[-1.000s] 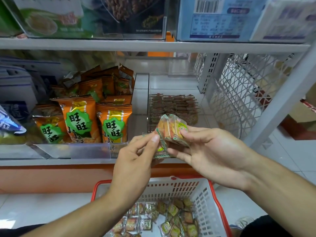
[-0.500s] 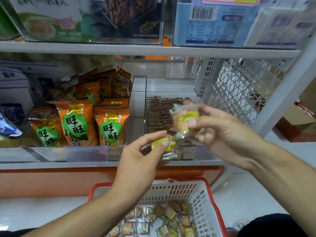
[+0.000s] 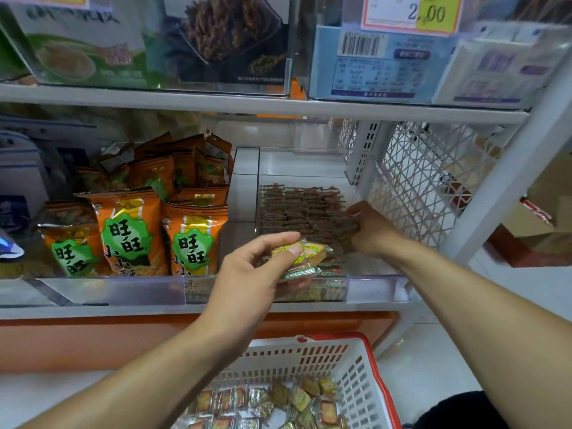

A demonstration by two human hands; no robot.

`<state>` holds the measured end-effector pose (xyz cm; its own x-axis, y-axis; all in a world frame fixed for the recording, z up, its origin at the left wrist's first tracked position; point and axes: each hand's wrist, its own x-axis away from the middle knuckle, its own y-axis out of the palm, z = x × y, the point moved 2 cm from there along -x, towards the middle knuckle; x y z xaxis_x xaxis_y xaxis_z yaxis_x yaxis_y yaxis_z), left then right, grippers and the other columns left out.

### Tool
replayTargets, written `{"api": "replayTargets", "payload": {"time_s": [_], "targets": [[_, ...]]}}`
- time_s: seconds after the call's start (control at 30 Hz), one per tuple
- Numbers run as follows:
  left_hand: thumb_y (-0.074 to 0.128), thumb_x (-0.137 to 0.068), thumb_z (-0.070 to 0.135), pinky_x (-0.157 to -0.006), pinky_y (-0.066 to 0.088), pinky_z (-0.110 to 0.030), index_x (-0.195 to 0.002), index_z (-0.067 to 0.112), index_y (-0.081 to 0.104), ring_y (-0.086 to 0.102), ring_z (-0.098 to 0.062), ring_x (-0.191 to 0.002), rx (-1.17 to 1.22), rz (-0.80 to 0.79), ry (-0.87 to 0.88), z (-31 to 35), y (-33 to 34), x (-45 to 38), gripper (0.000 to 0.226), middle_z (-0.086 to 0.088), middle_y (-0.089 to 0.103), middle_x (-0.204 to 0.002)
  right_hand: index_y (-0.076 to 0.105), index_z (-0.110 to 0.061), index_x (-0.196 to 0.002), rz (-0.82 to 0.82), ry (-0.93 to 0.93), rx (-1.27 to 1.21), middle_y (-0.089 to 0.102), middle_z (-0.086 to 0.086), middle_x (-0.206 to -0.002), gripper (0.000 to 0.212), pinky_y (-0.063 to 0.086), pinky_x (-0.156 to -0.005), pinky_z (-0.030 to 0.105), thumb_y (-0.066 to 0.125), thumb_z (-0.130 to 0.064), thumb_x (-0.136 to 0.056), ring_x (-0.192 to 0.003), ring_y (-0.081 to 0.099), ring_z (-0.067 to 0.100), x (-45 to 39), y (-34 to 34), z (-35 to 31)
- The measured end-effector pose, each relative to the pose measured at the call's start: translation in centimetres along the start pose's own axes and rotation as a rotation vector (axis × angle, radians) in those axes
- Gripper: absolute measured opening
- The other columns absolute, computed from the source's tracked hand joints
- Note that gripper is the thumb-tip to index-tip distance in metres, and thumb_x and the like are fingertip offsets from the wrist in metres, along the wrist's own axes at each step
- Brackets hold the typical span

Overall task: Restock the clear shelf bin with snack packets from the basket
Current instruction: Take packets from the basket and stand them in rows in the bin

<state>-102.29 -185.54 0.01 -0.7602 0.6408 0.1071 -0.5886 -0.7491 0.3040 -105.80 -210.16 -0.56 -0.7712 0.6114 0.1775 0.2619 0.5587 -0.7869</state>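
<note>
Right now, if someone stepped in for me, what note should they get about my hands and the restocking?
Left hand: pinches a few snack packets at the clear shelf bin's front edge.
Right hand: reaches into the bin against the packed rows; its grip is hidden.
Done: bin partly filled.
Left: place the held packets, then empty the basket, which holds many more.

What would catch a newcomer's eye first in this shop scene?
The left hand at centre pinches a few snack packets before the clear bin, while the right hand reaches into the bin's packed rows. Bright orange bags stand to the left, and a red-rimmed basket of packets sits below.
</note>
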Motion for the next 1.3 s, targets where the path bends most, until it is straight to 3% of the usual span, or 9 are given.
{"api": "replayTargets", "payload": {"time_s": [0.1,0.23,0.43,0.63,0.87,0.97,1.07,1.17,1.3], "targets": [[0.076,-0.075,0.032,-0.079,0.064,-0.038,-0.102,0.024,0.082,0.076,-0.021,-0.100,0.021,-0.015,-0.024,-0.3,-0.3,-0.1,0.028,0.000,0.079,-0.106,0.045,-0.016,-0.133,0.000,-0.004,-0.052,0.064,0.008,-0.122,0.058,0.054,-0.092,0.044,0.071,-0.005,-0.082,-0.111,0.061,0.026,-0.5,0.7,0.2],[0.078,-0.074,0.032,-0.078,0.064,-0.038,-0.103,0.023,0.081,0.077,-0.022,-0.098,0.016,-0.025,-0.056,-0.6,-0.5,-0.2,0.031,0.000,0.079,-0.105,0.024,-0.019,-0.156,0.021,0.017,-0.106,0.053,0.012,-0.144,0.081,0.048,-0.105,0.046,0.066,-0.007,-0.088,-0.129,0.053,0.031,-0.8,1.0,-0.2],[0.077,-0.075,0.030,-0.078,0.064,-0.039,-0.104,0.022,0.081,0.077,-0.027,-0.098,0.065,-0.033,-0.113,-0.4,-0.6,-0.3,0.030,-0.003,0.079,-0.106,0.045,-0.014,-0.144,-0.027,-0.015,-0.041,0.062,0.005,-0.125,0.057,0.039,-0.090,0.025,0.063,-0.004,-0.090,-0.112,0.057,0.021,-1.1,1.3,-0.2],[0.077,-0.076,0.028,-0.078,0.064,-0.039,-0.103,0.020,0.081,0.076,-0.029,-0.099,0.091,-0.034,-0.134,-0.3,-0.6,-0.2,0.029,-0.005,0.078,-0.106,0.048,-0.018,-0.144,-0.039,-0.015,0.132,0.063,0.008,-0.132,0.060,0.052,-0.099,0.043,0.064,-0.005,-0.087,-0.121,0.060,0.030,-1.3,1.8,-0.5],[0.078,-0.075,0.027,-0.079,0.064,-0.040,-0.106,0.017,0.080,0.076,-0.032,-0.100,0.150,-0.059,-0.131,0.4,-0.8,0.3,0.032,-0.008,0.077,-0.110,0.054,-0.017,-0.136,-0.053,-0.046,0.098,0.066,0.007,-0.124,0.055,0.051,-0.096,0.037,0.064,-0.003,-0.084,-0.117,0.062,0.030,-1.1,1.4,-0.7],[0.079,-0.074,0.027,-0.078,0.064,-0.040,-0.106,0.018,0.080,0.076,-0.034,-0.099,0.173,-0.063,-0.091,0.9,-1.0,0.4,0.033,-0.010,0.077,-0.110,0.054,-0.022,-0.136,0.063,-0.159,0.218,0.064,0.006,-0.127,0.049,0.049,-0.093,0.029,0.064,-0.011,-0.090,-0.114,0.063,0.027,0.1,0.6,-2.5],[0.080,-0.074,0.026,-0.074,0.064,-0.038,-0.106,0.018,0.079,0.076,-0.035,-0.098,0.166,-0.031,-0.018,1.4,-1.4,0.6,0.033,-0.011,0.076,-0.110,0.066,-0.031,-0.115,0.247,-0.327,-0.016,0.067,-0.009,-0.106,0.021,0.048,-0.081,0.026,0.063,-0.031,-0.094,-0.090,0.064,0.010,3.2,-0.2,-5.1],[0.080,-0.073,0.026,-0.075,0.064,-0.037,-0.111,0.019,0.074,0.077,-0.027,-0.097,0.044,0.000,0.094,2.0,-1.5,1.0,0.039,-0.005,0.079,-0.103,0.074,-0.032,-0.101,-0.191,-0.222,-0.574,0.067,-0.010,-0.078,0.048,0.048,-0.054,0.027,0.062,-0.072,-0.078,-0.062,0.058,0.006,7.6,0.3,-6.7],[0.088,-0.073,0.025,-0.088,0.059,-0.029,-0.124,0.030,0.064,0.072,-0.011,-0.105,-0.238,0.044,0.249,2.4,-1.9,1.6,0.056,0.010,0.075,-0.111,0.064,-0.038,-0.126,-0.434,-0.288,-0.610,0.075,-0.005,-0.107,0.066,0.051,-0.063,0.028,0.083,-0.062,-0.067,-0.081,0.065,0.012,10.9,0.7,-7.3]]}}
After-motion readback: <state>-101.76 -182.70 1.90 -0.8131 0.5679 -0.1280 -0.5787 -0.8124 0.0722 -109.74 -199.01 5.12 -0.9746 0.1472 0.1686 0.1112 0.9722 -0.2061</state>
